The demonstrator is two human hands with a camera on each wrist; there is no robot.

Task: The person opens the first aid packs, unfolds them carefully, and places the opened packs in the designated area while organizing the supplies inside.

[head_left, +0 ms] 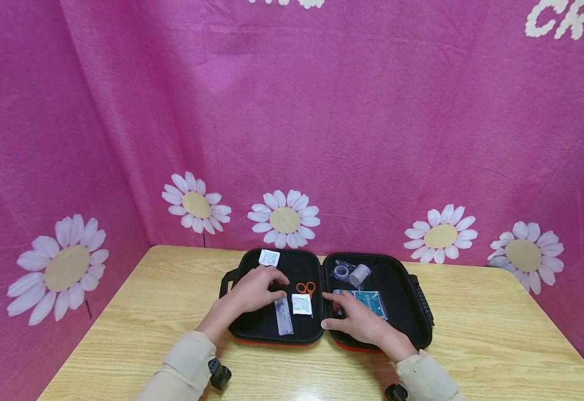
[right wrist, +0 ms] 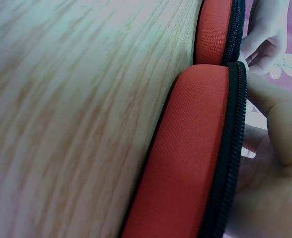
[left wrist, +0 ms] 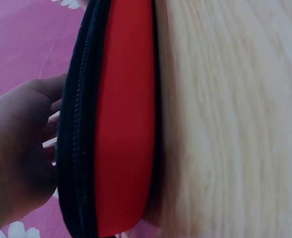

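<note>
A zippered case with a black inside (head_left: 402, 312) and red outer walls (left wrist: 126, 109) lies spread open on the table. My left hand (head_left: 259, 287) hovers over its left half, thumb and fingers bent loosely apart. Under that thumb is a long, pale printed packet (head_left: 284, 318); a small white packet (head_left: 269, 257) lies just beyond the knuckles. Orange-handled scissors (head_left: 305, 288) are partly beneath another white packet (head_left: 302, 304). Over the right half, near the hinge, my right hand (head_left: 359, 322) has its thumb and forefinger spread. It partly covers a teal packet (head_left: 373, 302); whether it touches it, I cannot tell.
At the back of the right half are a white roll (head_left: 359, 275) and a tape ring (head_left: 340, 271) in clear wrap. The wooden table (head_left: 492, 334) extends around the case. A pink curtain with daisies (head_left: 362, 139) hangs behind.
</note>
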